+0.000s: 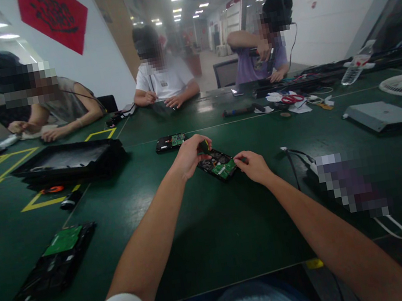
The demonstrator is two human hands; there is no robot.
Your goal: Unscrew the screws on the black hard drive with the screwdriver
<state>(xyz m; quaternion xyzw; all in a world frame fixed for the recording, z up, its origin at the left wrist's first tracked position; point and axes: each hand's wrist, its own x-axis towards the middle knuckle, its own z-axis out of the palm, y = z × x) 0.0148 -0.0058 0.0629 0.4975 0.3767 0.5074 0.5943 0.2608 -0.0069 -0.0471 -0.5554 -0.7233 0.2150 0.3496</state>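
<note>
A hard drive [223, 169] with a green circuit board lies on the green table in front of me, set at a slant. My left hand [196, 155] is over its far left end, fingers curled round a small dark and yellow object, perhaps a screwdriver handle. At the drive's right edge my right hand [252, 164] has thumb and forefinger pinched together; whatever is between them is too small to make out. Just beyond my left hand rests a second drive [170, 143]. A third drive [55, 262] with a green board lies at the near left.
Black trays [70, 160] are stacked at the left, near a black cylinder [71, 200]. A grey metal box [385, 115], a cable and a blurred-out device stand right. Red scissors [292, 98] and a bottle [359, 63] lie farther back. Three people sit across the table [219, 251].
</note>
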